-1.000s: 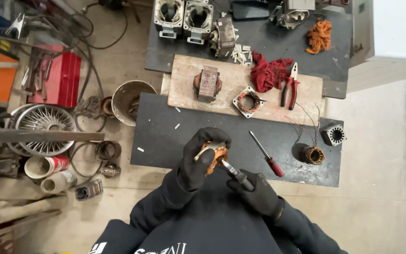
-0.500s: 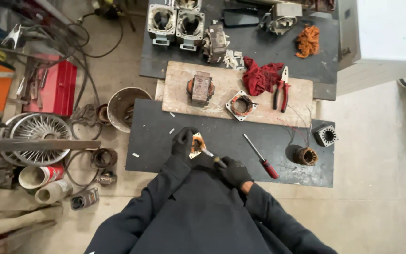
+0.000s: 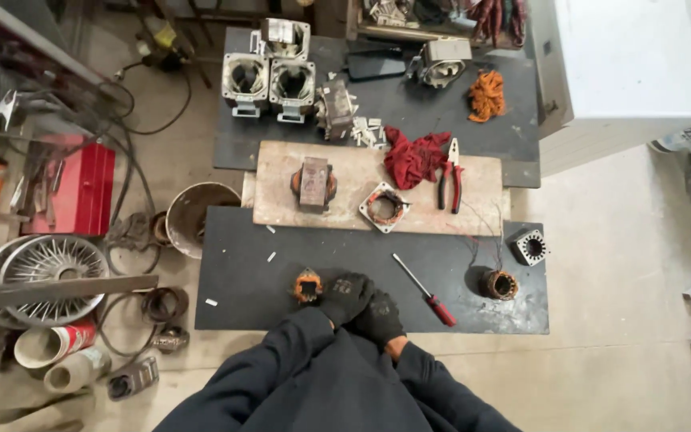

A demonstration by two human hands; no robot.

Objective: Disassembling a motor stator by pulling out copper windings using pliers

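One orange coil, two gloved hands

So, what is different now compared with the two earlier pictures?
The small orange coil part now lies on the dark mat, let go, beside the left hand. Earlier the left hand held it up and the right hand worked it with a tool, no longer visible. The screwdriver, pliers and red rag stayed.

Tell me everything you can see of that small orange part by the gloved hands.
The small orange part lies on the dark mat, near its front edge. It looks like a coil of orange-brown winding around a dark square core. The black-gloved left hand is at its right side; actual contact is unclear. Finer detail is too small to tell.
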